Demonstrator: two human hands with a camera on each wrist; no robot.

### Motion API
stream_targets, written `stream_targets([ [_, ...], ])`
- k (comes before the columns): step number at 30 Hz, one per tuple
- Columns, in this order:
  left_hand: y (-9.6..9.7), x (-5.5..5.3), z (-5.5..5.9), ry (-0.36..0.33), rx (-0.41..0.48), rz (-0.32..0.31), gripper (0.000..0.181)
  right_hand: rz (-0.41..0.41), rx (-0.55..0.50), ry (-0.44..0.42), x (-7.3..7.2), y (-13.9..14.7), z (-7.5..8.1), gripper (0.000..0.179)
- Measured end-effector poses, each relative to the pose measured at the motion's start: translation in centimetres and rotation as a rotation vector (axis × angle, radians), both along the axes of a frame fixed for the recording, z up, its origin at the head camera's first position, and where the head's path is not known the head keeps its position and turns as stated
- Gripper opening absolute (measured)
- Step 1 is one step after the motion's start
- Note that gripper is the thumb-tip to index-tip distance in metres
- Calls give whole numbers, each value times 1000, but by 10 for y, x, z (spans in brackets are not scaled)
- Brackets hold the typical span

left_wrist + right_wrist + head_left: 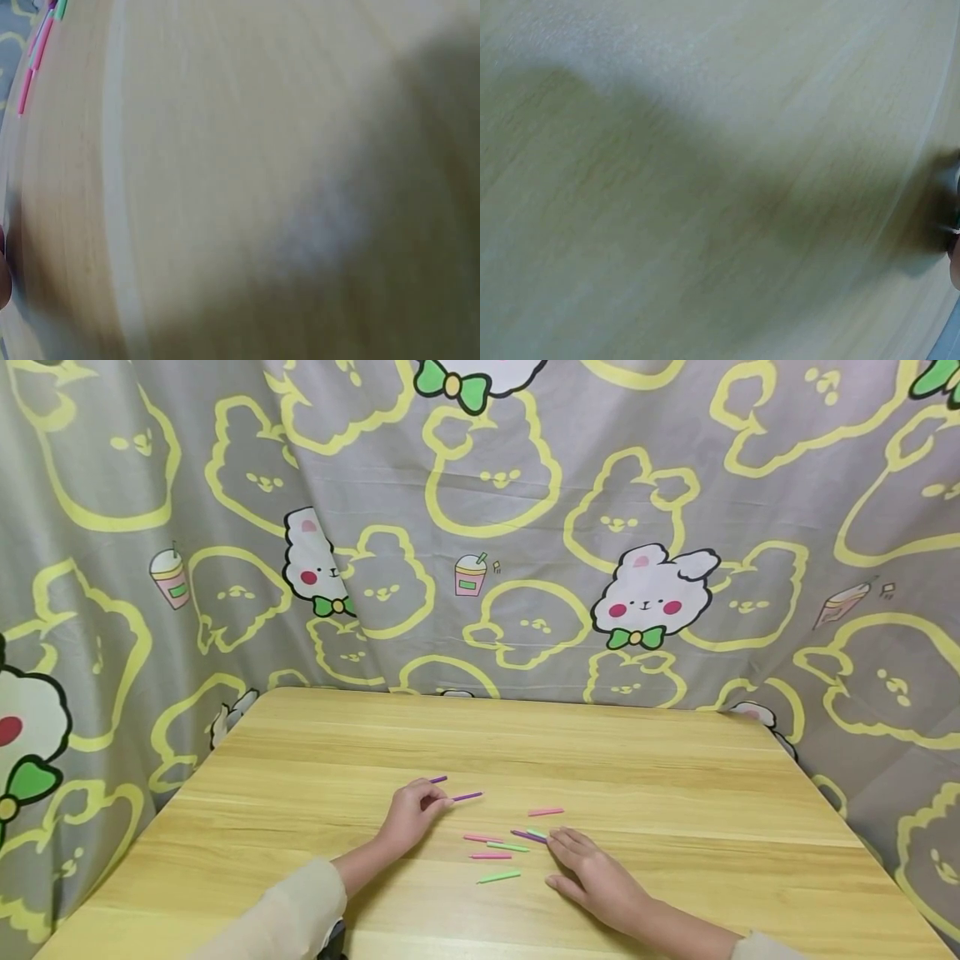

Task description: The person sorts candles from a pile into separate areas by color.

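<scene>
My left hand (414, 814) is at the left of the scattered sticks, its thumb and fingertips pinching a thin purple stick (468, 797). Another purple stick (438, 779) pokes out just beyond its fingers, partly hidden by them. My right hand (600, 875) lies low over the table with fingers fairly straight. Its fingertips meet the ends of a purple stick (528, 836) and a light green stick (536, 833). Between the hands lie a pink stick (491, 857), a green stick (507, 847) and a second green stick (498, 877). In the wrist views the hands barely show.
One pink stick (546, 812) lies apart, farther back than the right hand. Another pink stick (480, 838) touches the group in the middle. The wooden table (360, 727) reaches back to a grey patterned curtain (525, 552), which also hangs along both sides.
</scene>
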State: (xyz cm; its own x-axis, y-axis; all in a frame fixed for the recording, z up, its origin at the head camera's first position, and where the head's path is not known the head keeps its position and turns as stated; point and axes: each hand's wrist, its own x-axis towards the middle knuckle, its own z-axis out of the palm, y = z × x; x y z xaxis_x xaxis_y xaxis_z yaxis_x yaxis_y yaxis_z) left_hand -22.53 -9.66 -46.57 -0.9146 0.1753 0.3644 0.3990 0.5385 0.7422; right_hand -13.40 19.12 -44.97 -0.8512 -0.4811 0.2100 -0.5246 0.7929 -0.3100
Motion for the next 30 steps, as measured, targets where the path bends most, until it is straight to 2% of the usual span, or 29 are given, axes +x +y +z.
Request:
stream_targets([
  [8, -9, 0, 2, 29, -22, 48, 6, -3, 5, -13, 0, 0, 0, 50],
  [18, -25, -3, 1, 29, -23, 92, 5, -6, 9, -20, -1, 1, 0, 52],
  [30, -36, -5, -3, 24, -70, 110, 8, -4, 8, -19, -1, 1, 0, 51],
])
